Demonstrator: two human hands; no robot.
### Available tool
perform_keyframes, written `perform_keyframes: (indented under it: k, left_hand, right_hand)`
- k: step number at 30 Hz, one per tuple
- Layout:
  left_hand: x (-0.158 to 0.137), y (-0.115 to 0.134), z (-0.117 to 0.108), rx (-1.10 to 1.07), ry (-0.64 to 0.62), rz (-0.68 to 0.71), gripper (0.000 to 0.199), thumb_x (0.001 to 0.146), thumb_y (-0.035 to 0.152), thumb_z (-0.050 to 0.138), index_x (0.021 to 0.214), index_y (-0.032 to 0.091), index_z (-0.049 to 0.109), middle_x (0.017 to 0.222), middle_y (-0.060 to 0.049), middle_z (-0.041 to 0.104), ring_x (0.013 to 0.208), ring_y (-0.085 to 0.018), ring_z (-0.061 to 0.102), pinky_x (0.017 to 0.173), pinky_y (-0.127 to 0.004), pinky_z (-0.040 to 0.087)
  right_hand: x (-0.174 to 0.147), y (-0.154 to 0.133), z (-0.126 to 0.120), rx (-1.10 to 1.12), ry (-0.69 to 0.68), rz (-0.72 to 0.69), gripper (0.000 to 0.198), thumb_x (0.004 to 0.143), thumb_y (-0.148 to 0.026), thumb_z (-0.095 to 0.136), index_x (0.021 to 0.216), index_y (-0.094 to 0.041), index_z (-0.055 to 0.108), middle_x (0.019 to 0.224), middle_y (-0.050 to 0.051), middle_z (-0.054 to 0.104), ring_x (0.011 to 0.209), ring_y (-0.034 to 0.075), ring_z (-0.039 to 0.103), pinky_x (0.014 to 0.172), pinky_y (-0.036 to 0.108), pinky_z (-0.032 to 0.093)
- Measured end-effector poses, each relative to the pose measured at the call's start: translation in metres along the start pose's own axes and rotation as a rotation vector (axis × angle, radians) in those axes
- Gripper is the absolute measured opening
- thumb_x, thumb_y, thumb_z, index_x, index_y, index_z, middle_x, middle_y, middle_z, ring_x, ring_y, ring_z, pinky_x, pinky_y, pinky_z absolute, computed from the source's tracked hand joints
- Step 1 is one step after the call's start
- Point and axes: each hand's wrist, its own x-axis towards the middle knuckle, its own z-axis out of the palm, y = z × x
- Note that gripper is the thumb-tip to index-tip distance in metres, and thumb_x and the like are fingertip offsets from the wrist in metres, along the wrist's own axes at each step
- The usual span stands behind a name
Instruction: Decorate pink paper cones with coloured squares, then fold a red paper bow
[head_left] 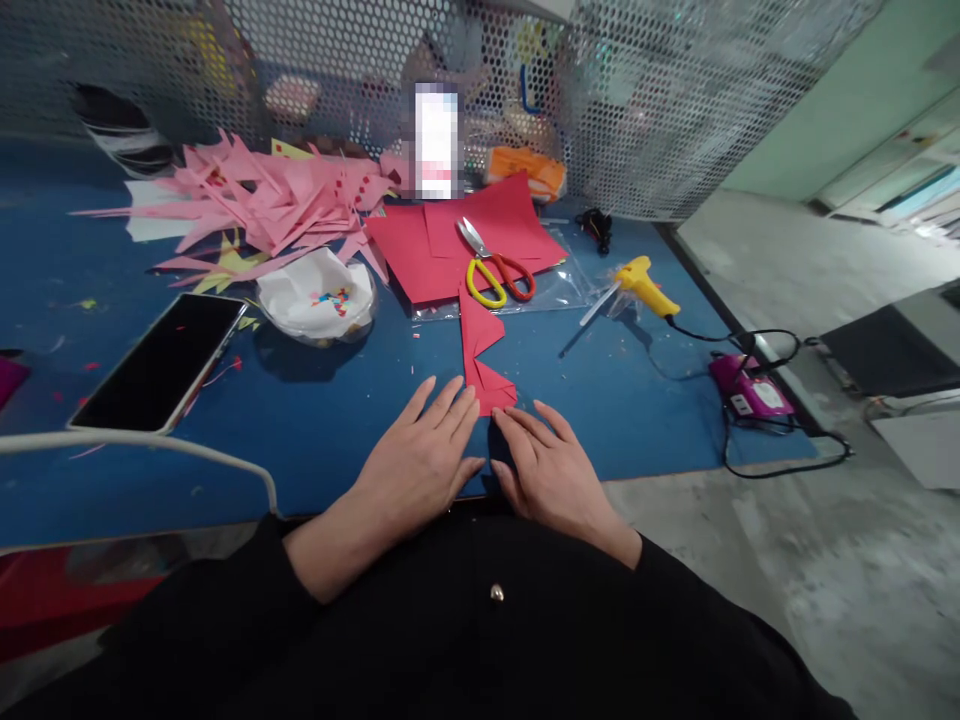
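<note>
A folded red paper piece [480,375] lies flat on the blue table, with a long straight left side and pointed flaps on the right. My left hand [420,450] rests palm down with fingers stretched, its fingertips touching the paper's lower left edge. At the lower right corner, the fingertips of my right hand [553,465] touch or nearly touch the paper, fingers extended. Just beyond the piece are scissors [497,268] with one yellow and one red handle, blades slightly apart. They lie on red paper sheets [409,245].
Left of the hands are a black-screened phone [161,365], a paper-lined bowl [319,300] with small colored bits, and a heap of pink paper scraps [277,195]. A yellow glue gun [646,285] and purple power socket [754,388] lie right. A white cable [165,442] crosses the near left.
</note>
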Motion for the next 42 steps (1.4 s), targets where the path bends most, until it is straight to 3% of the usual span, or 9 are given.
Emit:
perform_keyframes:
  k: [7, 12, 16, 20, 24, 28, 30, 36, 42]
  left_hand:
    - [-0.004, 0.005, -0.006, 0.009, 0.031, -0.01, 0.047, 0.1, 0.036, 0.05, 0.135, 0.005, 0.061, 0.142, -0.021, 0.06, 0.143, -0.037, 0.045, 0.117, -0.057, 0.035]
    - [0.004, 0.0, -0.005, -0.033, 0.062, 0.0, 0.04, 0.097, 0.033, 0.056, 0.122, 0.004, 0.068, 0.124, -0.022, 0.07, 0.131, -0.038, 0.057, 0.114, -0.057, 0.039]
    - [0.001, -0.008, -0.001, -0.191, 0.154, -0.2, 0.033, 0.093, 0.03, 0.063, 0.12, 0.011, 0.066, 0.119, -0.016, 0.072, 0.113, -0.031, 0.067, 0.098, -0.049, 0.053]
    - [0.005, -0.008, -0.003, -0.307, 0.159, -0.472, 0.034, 0.086, 0.029, 0.073, 0.116, 0.015, 0.063, 0.108, -0.011, 0.073, 0.097, -0.026, 0.069, 0.083, -0.042, 0.057]
    - [0.018, -0.004, -0.004, -0.506, 0.093, -0.558, 0.025, 0.084, 0.025, 0.073, 0.108, 0.021, 0.066, 0.105, -0.003, 0.072, 0.078, -0.017, 0.067, 0.073, -0.033, 0.053]
    - [0.028, -0.001, -0.001, -0.618, 0.077, -0.612, 0.004, 0.087, 0.023, 0.068, 0.09, 0.022, 0.068, 0.097, -0.001, 0.072, 0.082, -0.018, 0.067, 0.072, -0.031, 0.048]
    - [0.026, -0.002, -0.001, -0.716, 0.105, -0.617, 0.005, 0.09, 0.023, 0.063, 0.09, 0.023, 0.068, 0.089, 0.0, 0.073, 0.08, -0.018, 0.066, 0.072, -0.03, 0.047]
    - [0.007, -0.015, -0.023, -1.029, 0.38, -0.647, 0.017, 0.093, 0.033, 0.062, 0.082, 0.021, 0.067, 0.077, 0.001, 0.07, 0.072, -0.015, 0.062, 0.07, -0.027, 0.046]
    - [-0.003, -0.031, -0.038, -1.53, 0.892, -0.724, 0.02, 0.078, 0.034, 0.077, 0.071, 0.019, 0.067, 0.059, 0.003, 0.061, 0.056, -0.01, 0.053, 0.056, -0.02, 0.043]
  right_hand:
    - [-0.001, -0.002, 0.002, -0.001, -0.005, 0.015, 0.045, 0.1, -0.024, 0.041, 0.137, -0.004, 0.056, 0.132, 0.019, 0.068, 0.125, 0.029, 0.063, 0.112, 0.053, 0.042]
    - [0.0, 0.003, -0.004, 0.133, 0.013, 0.042, 0.041, 0.099, -0.024, 0.044, 0.134, -0.005, 0.057, 0.129, 0.019, 0.07, 0.123, 0.029, 0.064, 0.113, 0.053, 0.043]
    - [0.0, 0.012, -0.011, 0.392, 0.129, 0.207, 0.034, 0.101, -0.024, 0.046, 0.132, -0.016, 0.058, 0.127, 0.012, 0.072, 0.119, 0.022, 0.067, 0.108, 0.045, 0.049]
    - [0.003, 0.017, -0.008, 0.429, 0.189, 0.341, 0.03, 0.1, -0.026, 0.049, 0.127, -0.02, 0.062, 0.124, 0.01, 0.073, 0.116, 0.025, 0.067, 0.102, 0.045, 0.052]
    - [0.01, 0.014, -0.002, 0.466, 0.141, 0.326, 0.028, 0.1, -0.024, 0.049, 0.124, -0.019, 0.063, 0.121, 0.01, 0.074, 0.115, 0.026, 0.066, 0.1, 0.046, 0.052]
    - [0.013, 0.012, -0.001, 0.489, 0.158, 0.299, 0.027, 0.099, -0.023, 0.05, 0.123, -0.021, 0.063, 0.118, 0.009, 0.075, 0.111, 0.026, 0.068, 0.098, 0.046, 0.053]
    - [0.013, 0.015, -0.003, 0.505, 0.212, 0.314, 0.027, 0.099, -0.023, 0.049, 0.123, -0.022, 0.063, 0.117, 0.008, 0.076, 0.111, 0.024, 0.069, 0.098, 0.044, 0.053]
    - [0.022, 0.042, -0.011, 0.438, 0.371, 0.359, 0.036, 0.097, -0.022, 0.051, 0.132, -0.024, 0.057, 0.12, 0.008, 0.075, 0.112, 0.024, 0.07, 0.097, 0.043, 0.054]
    - [0.058, 0.063, -0.003, 0.06, 0.189, 0.064, 0.066, 0.085, -0.01, 0.057, 0.149, -0.014, 0.044, 0.152, 0.019, 0.051, 0.14, 0.032, 0.048, 0.112, 0.054, 0.041]
